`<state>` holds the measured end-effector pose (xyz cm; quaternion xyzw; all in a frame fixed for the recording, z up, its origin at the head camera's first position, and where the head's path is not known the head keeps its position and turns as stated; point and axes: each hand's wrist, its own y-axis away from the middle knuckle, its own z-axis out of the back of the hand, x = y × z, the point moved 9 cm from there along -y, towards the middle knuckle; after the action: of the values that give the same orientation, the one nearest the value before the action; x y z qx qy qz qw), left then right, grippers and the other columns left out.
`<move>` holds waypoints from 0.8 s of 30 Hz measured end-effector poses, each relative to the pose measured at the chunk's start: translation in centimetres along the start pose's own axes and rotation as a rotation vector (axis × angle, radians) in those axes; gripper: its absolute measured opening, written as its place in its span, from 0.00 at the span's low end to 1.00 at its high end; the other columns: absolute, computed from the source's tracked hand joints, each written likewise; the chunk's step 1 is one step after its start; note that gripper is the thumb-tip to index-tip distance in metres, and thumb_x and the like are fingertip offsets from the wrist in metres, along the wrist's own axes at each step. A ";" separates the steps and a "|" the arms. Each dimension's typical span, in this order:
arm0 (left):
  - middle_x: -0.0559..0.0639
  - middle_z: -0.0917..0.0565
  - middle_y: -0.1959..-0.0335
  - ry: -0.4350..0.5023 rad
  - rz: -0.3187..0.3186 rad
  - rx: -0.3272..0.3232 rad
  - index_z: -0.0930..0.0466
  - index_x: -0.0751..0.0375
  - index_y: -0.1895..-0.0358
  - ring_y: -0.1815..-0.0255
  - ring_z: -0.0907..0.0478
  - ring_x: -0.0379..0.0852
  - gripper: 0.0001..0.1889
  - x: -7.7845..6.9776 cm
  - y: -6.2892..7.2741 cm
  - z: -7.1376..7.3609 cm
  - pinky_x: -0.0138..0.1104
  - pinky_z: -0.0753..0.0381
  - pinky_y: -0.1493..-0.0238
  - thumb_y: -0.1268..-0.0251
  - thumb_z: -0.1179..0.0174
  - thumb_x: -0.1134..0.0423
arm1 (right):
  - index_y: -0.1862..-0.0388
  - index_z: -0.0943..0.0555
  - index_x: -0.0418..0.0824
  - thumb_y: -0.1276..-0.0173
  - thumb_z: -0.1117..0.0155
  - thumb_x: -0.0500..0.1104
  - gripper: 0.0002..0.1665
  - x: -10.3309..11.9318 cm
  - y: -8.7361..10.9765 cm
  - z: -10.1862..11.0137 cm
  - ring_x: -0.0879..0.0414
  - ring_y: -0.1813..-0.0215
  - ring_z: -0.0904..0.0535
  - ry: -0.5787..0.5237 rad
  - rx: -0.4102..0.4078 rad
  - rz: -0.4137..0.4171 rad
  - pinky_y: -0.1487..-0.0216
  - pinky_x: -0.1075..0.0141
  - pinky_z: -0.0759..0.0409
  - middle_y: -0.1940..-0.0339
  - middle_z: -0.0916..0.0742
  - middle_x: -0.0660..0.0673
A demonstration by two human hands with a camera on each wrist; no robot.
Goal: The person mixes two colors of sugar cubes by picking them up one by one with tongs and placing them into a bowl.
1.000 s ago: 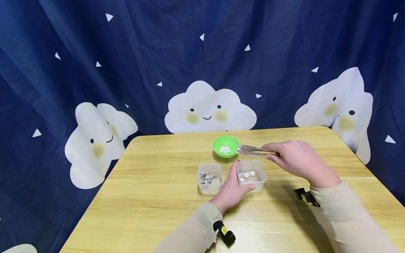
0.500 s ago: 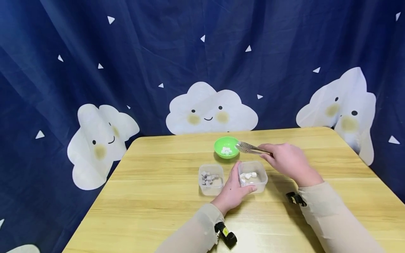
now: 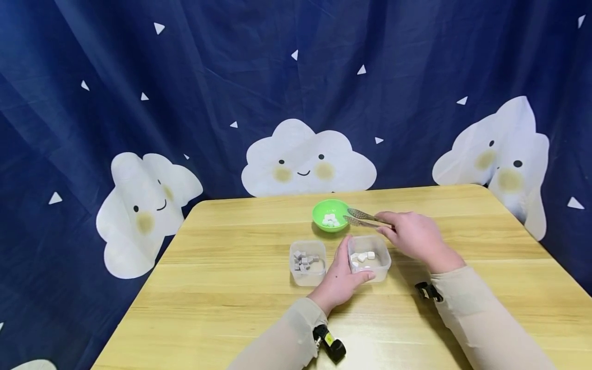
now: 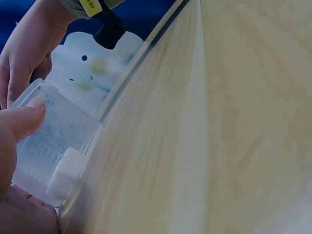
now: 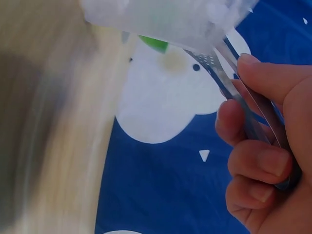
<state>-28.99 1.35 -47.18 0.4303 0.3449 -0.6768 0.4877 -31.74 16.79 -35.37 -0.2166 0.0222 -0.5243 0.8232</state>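
Observation:
My right hand (image 3: 413,234) holds metal tongs (image 3: 358,214) with perforated tips. Those tips stand apart at the right rim of a green bowl (image 3: 320,209), with nothing visible between them. Several small white pieces (image 3: 330,221) lie in the bowl. My left hand (image 3: 339,280) grips a clear plastic box (image 3: 381,273) from its left side, thumb along the front. White blocks (image 3: 362,257) lie inside this box; one white block (image 4: 66,173) shows through its wall in the left wrist view. In the right wrist view, fingers and thumb wrap the tongs' handles (image 5: 249,117).
A second clear box (image 3: 309,279) with several grey cubes (image 3: 303,261) stands just left of my left hand. All stand on a wooden table (image 3: 208,288). A dark blue curtain (image 3: 208,61) with printed clouds hangs behind the table's far edge.
My right hand has moved left and slightly nearer the bowl. The tongs' tips, close together half a second ago, are now spread wider. My left hand keeps its hold on the box.

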 end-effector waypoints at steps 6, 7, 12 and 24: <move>0.48 0.42 0.21 -0.003 -0.008 0.003 0.57 0.43 0.17 0.25 0.41 0.44 0.56 -0.2 0.0 0.0 0.44 0.45 0.24 0.43 0.25 0.52 | 0.44 0.14 0.47 0.31 0.31 0.48 0.18 0.3 0.4 2.0 0.41 0.63 0.14 -0.027 0.016 0.031 0.68 0.42 0.19 0.60 0.10 0.43; 0.48 0.42 0.21 -0.003 -0.007 0.004 0.57 0.42 0.18 0.25 0.41 0.44 0.56 -0.2 0.0 0.0 0.45 0.45 0.24 0.43 0.25 0.52 | 0.44 0.14 0.47 0.31 0.31 0.49 0.18 0.3 0.5 2.4 0.42 0.63 0.14 -0.031 0.022 0.034 0.67 0.42 0.19 0.62 0.10 0.45; 0.48 0.42 0.21 0.006 0.002 0.001 0.57 0.39 0.18 0.25 0.40 0.45 0.56 -0.3 0.1 0.0 0.46 0.45 0.24 0.43 0.25 0.52 | 0.44 0.14 0.49 0.31 0.32 0.50 0.18 -0.1 0.9 3.5 0.49 0.65 0.15 -0.043 0.070 0.031 0.64 0.44 0.19 0.67 0.11 0.52; 0.45 0.45 0.20 0.005 0.016 0.003 0.57 0.39 0.18 0.23 0.43 0.46 0.56 -0.1 0.1 0.0 0.47 0.46 0.23 0.43 0.25 0.50 | 0.48 0.12 0.51 0.33 0.29 0.51 0.16 0.0 1.9 5.1 0.62 0.66 0.19 -0.097 0.185 0.052 0.61 0.52 0.19 0.64 0.11 0.56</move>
<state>-28.91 1.36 -47.14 0.4354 0.3414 -0.6723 0.4918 -28.78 19.21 -31.44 -0.1645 -0.0607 -0.4915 0.8530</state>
